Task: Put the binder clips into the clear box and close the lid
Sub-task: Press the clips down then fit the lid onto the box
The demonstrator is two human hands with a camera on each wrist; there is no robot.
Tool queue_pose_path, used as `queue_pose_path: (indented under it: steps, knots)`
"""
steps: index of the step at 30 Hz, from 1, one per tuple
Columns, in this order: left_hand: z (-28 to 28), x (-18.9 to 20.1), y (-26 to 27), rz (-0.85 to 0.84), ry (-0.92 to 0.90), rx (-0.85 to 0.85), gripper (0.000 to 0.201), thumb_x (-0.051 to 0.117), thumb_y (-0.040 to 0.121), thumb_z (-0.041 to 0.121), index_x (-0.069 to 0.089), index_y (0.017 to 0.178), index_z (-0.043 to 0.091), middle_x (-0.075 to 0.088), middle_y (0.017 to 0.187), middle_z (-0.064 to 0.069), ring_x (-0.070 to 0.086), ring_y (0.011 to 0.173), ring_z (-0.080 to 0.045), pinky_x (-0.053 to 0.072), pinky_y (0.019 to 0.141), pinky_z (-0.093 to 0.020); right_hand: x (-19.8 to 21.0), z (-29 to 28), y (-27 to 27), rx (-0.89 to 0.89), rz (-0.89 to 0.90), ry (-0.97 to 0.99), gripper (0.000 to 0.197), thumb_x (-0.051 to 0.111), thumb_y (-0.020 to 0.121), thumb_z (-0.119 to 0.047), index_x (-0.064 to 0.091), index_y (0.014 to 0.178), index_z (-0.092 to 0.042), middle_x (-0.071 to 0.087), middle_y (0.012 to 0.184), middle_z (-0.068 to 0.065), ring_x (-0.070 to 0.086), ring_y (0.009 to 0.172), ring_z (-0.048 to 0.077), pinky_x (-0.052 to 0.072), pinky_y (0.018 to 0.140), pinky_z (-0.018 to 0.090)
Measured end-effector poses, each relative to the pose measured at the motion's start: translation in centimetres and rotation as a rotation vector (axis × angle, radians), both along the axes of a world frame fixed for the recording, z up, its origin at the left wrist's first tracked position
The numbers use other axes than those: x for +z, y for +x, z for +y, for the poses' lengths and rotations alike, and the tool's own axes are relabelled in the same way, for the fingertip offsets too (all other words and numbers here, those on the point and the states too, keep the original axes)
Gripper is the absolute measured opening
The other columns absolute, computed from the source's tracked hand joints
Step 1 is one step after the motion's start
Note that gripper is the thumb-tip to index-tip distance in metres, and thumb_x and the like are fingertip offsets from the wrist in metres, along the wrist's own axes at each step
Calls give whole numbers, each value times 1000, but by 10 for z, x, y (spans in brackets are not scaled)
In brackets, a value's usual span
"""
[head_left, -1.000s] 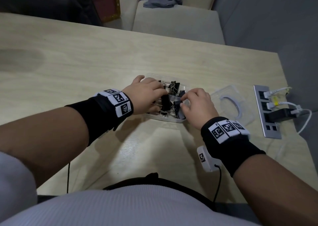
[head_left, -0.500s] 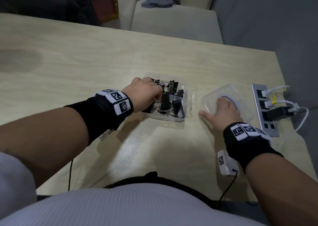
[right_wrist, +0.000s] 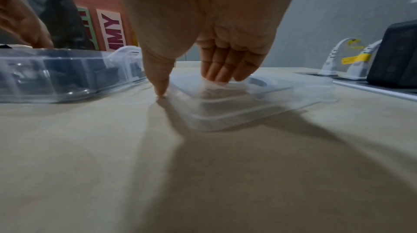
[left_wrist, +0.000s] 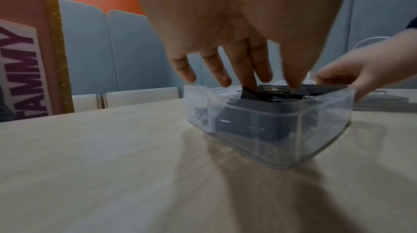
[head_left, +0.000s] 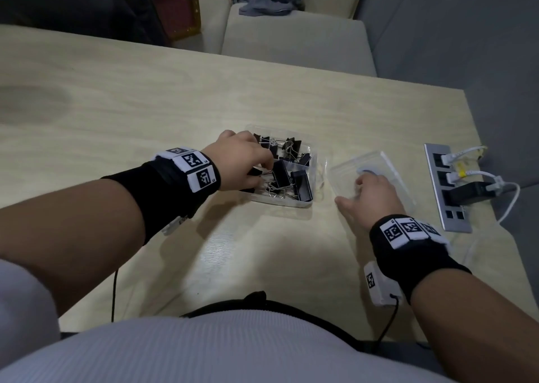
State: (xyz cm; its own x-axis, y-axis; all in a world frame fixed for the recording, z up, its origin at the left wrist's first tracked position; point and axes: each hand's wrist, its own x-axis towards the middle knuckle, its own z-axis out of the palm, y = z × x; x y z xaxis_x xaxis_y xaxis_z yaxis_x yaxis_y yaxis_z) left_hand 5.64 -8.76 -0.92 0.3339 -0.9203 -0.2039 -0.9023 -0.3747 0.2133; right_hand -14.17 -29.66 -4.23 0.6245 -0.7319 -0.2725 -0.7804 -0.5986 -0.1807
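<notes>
The clear box [head_left: 291, 206] stands on the wooden table and holds several black binder clips [head_left: 300, 184]. My left hand [head_left: 250, 166] reaches into the box's left side. In the left wrist view its fingers [left_wrist: 248, 76] point down, nearly straight, and touch the clips [left_wrist: 248, 93] inside the box [left_wrist: 304, 129]. The clear lid [head_left: 388, 161] lies flat on the table right of the box. My right hand [head_left: 370, 193] rests on it. In the right wrist view its straight fingers [right_wrist: 221, 69] lie on the lid [right_wrist: 259, 106], and the thumb tip touches the table at the lid's left edge.
A grey power strip [head_left: 446, 190] with white plugs and a black adapter [right_wrist: 392, 54] lies at the table's right edge, just beyond the lid. The box [right_wrist: 67, 76] sits close to the left of my right hand. Beige seats stand behind the table.
My right hand has left the box and moved right onto the lid, where it now rests. My left hand has stayed in the box on the clips.
</notes>
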Motion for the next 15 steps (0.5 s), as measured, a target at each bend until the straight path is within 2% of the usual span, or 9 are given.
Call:
queue_pose_path:
  steps: [3,5,8,10,12,15]
  knots:
    - [-3,-6,-4,-12,-14,-18,29,59,89,41,60,116,32,67,115,12,44,123,-17,31,98,-40,0,0,-3,104,-28,-82,68,67,73,-60,51,125,-20,52,126,8,49,117,29,40,97,43]
    - [-4,-8,-6,-20,-9,-18,30,58,90,40,59,118,32,66,116,12,44,124,-17,32,97,-40,0,-2,-3,48,-43,-152,82,68,67,-66,44,131,-22,45,135,10,42,124,33,34,101,46]
    - [-5,-8,-6,-55,1,-22,33,57,91,39,56,123,33,65,119,11,43,125,-18,33,96,-40,-3,-11,-3,-157,70,-76,117,68,51,-80,22,144,-25,17,156,12,21,139,41,22,111,57]
    - [-5,-9,-6,-59,9,-23,35,56,91,40,54,125,33,64,120,11,43,126,-18,34,96,-40,-7,-20,-5,-217,171,28,135,65,39,-86,8,148,-29,0,160,12,8,143,43,15,114,59]
    - [-5,-8,-6,-46,10,-20,37,55,91,41,53,127,32,65,120,10,42,126,-19,34,98,-41,-7,-25,-5,-196,256,78,145,65,33,-88,2,149,-28,-3,160,15,6,144,43,14,115,56]
    - [-7,-8,-6,-36,-4,-17,38,52,92,43,52,129,31,65,121,9,43,125,-19,33,100,-41,-5,-24,-3,-181,276,87,137,72,35,-81,9,146,-30,8,157,14,17,139,45,26,110,57]
